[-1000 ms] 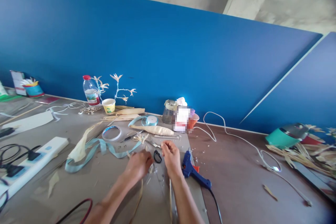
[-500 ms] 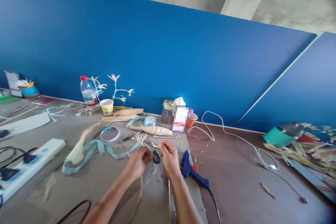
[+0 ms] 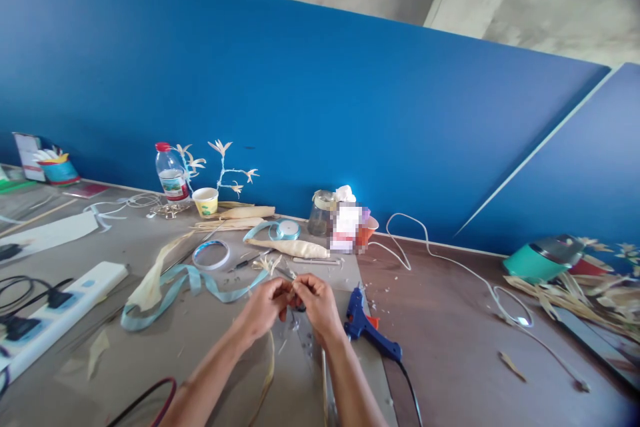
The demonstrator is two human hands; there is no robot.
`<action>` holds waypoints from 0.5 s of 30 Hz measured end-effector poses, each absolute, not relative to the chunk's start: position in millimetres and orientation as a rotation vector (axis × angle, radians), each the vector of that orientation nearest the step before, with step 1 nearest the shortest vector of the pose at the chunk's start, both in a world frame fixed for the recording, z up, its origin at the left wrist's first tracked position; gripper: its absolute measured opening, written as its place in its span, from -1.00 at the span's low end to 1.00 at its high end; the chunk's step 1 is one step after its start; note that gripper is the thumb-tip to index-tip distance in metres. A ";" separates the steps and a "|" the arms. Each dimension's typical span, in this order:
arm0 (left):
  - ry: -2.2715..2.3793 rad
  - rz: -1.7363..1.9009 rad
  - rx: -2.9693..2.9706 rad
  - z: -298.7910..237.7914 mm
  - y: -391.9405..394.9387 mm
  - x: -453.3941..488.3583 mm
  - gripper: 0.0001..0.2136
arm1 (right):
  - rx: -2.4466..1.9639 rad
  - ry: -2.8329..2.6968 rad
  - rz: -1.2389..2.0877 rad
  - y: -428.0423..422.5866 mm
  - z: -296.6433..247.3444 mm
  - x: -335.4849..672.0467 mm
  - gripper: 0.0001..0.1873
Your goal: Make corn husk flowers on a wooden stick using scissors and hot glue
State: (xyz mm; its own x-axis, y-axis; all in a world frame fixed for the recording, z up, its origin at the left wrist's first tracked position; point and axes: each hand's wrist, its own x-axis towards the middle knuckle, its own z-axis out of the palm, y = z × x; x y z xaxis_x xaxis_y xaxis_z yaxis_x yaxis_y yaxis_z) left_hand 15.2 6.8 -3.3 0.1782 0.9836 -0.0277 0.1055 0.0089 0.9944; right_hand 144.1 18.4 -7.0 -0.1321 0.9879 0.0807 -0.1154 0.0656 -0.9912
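Note:
In the middle of the head view my left hand (image 3: 265,307) and my right hand (image 3: 316,303) meet, fingertips pressed together. Both are closed in a pinch; what lies between the fingers is too small and covered to name. Just beyond them lies a pale dried-husk flower (image 3: 271,265), beside a light blue ribbon (image 3: 220,292). Part of a black loop (image 3: 301,309), perhaps a scissor handle, shows below my right fingers. A blue glue gun (image 3: 370,327) rests on the table to the right of my right hand.
A rolled husk (image 3: 290,248), a ribbon spool (image 3: 288,230) and a tape roll (image 3: 211,255) lie beyond my hands. Further back stand a paper cup (image 3: 205,201), a bottle (image 3: 171,173) and a glass jar (image 3: 321,213). A power strip (image 3: 95,287) is at left.
My hands were apart, the right one pinching a small whitish bit. Now they have come together, and the fingertips touch over the black loop.

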 end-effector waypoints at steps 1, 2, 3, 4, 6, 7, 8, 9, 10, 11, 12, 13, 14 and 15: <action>1.150 0.995 1.325 -1.8 6.7 15.1 -0.87 | -1.011 -1.236 1.304 19.0 -7.2 144.6 -0.84; 1.148 0.977 1.302 0.0 6.4 15.0 -0.86 | -1.017 -1.215 1.300 19.5 -7.3 145.1 -0.83; 1.150 0.958 1.283 2.0 5.9 14.9 -0.83 | -1.023 -1.198 1.288 20.0 -7.4 145.7 -0.83; 1.157 0.940 1.271 3.8 5.3 14.8 -0.81 | -1.030 -1.188 1.274 20.4 -7.5 146.4 -0.82; 1.175 0.907 1.265 5.9 4.3 14.6 -0.77 | -1.041 -1.183 1.248 21.1 -8.0 147.7 -0.80; 1.186 0.899 1.265 6.0 4.2 14.4 -0.76 | -1.041 -1.183 1.240 21.4 -8.3 148.3 -0.80; 1.198 0.898 1.266 5.5 4.3 14.1 -0.75 | -1.035 -1.188 1.232 21.7 -8.6 148.6 -0.80; 1.212 0.904 1.269 4.4 4.8 13.8 -0.74 | -1.021 -1.191 1.217 21.9 -8.7 148.7 -0.81; 1.227 0.918 1.269 2.9 5.6 13.3 -0.74 | -0.999 -1.196 1.198 21.9 -8.8 148.3 -0.82; 1.241 0.941 1.268 1.4 6.4 12.8 -0.73 | -0.975 -1.198 1.178 21.7 -8.9 147.5 -0.83; 1.253 0.968 1.268 0.0 7.3 12.3 -0.72 | -0.951 -1.202 1.162 21.3 -8.9 146.2 -0.82; 1.260 0.991 1.273 -1.1 8.1 11.8 -0.71 | -0.931 -1.204 1.156 20.8 -9.0 144.5 -0.82; 1.260 1.011 1.280 -1.9 8.6 11.4 -0.71 | -0.917 -1.207 1.166 20.0 -9.3 142.5 -0.81; 1.257 1.026 1.290 -2.3 8.9 11.2 -0.71 | -0.913 -1.207 1.192 19.2 -9.7 140.3 -0.81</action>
